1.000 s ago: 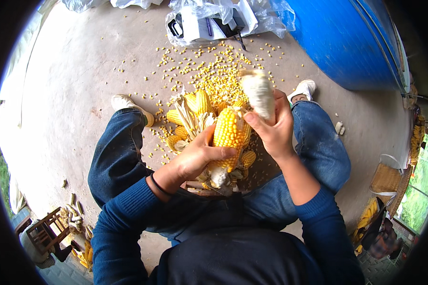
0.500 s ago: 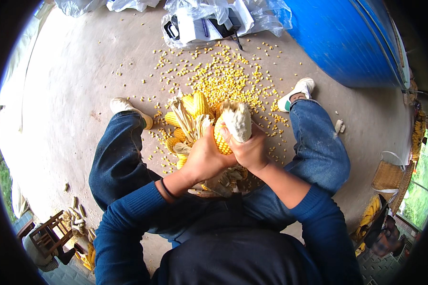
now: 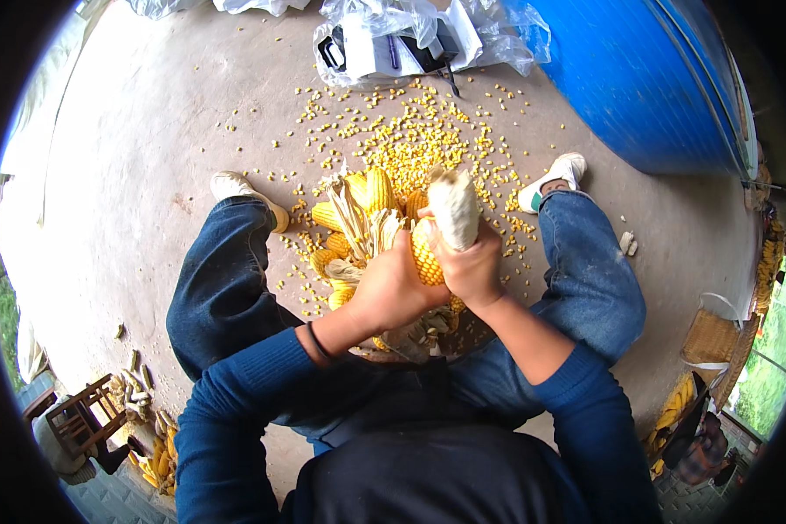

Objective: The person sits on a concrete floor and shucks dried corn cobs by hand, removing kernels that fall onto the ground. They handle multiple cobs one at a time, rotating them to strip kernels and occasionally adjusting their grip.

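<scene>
Yellow corn cob (image 3: 425, 253), held upright between your knees and above the heap of unshelled cobs (image 3: 358, 218). Your left hand (image 3: 393, 288) wraps it from the left, fingers curled shut around its lower part. Your right hand (image 3: 473, 269) grips a bare white cob (image 3: 453, 206), fingers closed about its lower end, and presses it against the yellow cob's right side.

Compared with a second ago, your hands have come together: the white cob then stood apart to the right and higher, and most of the yellow cob showed; now both cobs touch and your hands hide much of the yellow one. Half a second ago they were already joined, and little has shifted since.

Loose kernels (image 3: 410, 140) lie scattered on the concrete floor (image 3: 148, 131) beyond the heap. Farther off, a clear plastic bag (image 3: 410, 35) sits at the far edge; a blue barrel (image 3: 664, 87) bounds the far right. Your jeans-clad knees (image 3: 227, 288) close in the heap left and right. Open floor lies to the far left. A small wooden stool (image 3: 74, 424) and more cobs stand near left.
</scene>
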Action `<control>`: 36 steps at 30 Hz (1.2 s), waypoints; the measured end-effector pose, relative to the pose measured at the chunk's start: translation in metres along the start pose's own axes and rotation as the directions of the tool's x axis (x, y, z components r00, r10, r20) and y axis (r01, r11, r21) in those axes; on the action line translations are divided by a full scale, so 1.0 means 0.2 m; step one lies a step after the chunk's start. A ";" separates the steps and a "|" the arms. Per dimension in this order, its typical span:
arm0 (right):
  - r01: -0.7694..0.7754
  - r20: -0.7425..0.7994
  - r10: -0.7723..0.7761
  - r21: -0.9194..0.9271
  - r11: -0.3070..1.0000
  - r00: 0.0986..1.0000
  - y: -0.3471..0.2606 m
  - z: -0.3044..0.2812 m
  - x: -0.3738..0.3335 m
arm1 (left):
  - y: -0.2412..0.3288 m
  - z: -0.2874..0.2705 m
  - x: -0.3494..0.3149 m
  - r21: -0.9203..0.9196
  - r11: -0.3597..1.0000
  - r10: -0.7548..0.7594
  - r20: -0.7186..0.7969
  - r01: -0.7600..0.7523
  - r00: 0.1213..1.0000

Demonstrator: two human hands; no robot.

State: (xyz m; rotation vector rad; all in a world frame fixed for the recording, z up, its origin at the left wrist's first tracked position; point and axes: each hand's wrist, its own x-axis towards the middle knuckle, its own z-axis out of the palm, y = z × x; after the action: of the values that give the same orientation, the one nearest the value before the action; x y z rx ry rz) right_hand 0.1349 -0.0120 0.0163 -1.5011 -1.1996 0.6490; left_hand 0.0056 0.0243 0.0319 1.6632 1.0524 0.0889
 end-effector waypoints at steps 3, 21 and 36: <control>0.051 0.033 -0.051 -0.014 0.999 0.998 0.04 -0.02 -0.02 | -0.04 0.00 -0.01 -0.506 0.858 -0.004 0.164 0.088 0.986; -0.066 0.067 0.057 0.138 0.988 0.996 0.08 0.02 -0.06 | -0.05 -0.02 -0.02 0.128 0.992 -0.030 0.055 0.022 0.998; -0.626 0.242 0.578 0.333 0.705 0.779 -0.10 -0.18 0.10 | -0.06 -0.01 -0.02 -0.622 0.783 0.031 0.009 -0.019 0.999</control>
State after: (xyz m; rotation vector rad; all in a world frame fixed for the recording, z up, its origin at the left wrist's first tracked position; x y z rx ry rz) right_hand 0.1662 -0.0081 0.0502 -1.5023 -0.5673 1.3622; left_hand -0.0058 0.0225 0.0246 1.0643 0.8576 0.3986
